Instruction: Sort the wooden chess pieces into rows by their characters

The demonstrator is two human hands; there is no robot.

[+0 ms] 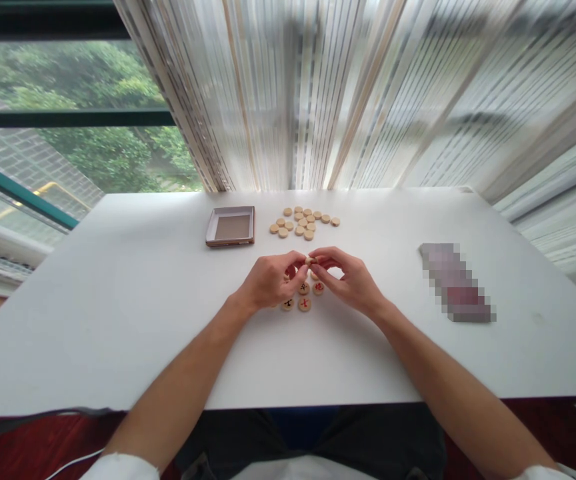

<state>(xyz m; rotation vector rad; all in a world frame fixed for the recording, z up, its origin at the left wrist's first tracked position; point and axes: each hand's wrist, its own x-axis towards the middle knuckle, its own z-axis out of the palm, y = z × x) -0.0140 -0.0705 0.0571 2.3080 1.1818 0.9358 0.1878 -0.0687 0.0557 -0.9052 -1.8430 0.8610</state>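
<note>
My left hand [271, 280] and my right hand [347, 278] meet over the middle of the white table [118, 300]. Both pinch one round wooden chess piece [309, 259] between their fingertips, a little above the table. Under and between the hands lie several face-up pieces [304, 304] with red or black characters; some are hidden by my fingers. Farther back sits a loose cluster of several blank-side-up wooden pieces [302, 223].
A shallow open box [231, 227] with a brown floor lies left of the far cluster. A blurred-out flat object [455, 282] rests on the right of the table. Striped curtains and a window stand behind the far edge.
</note>
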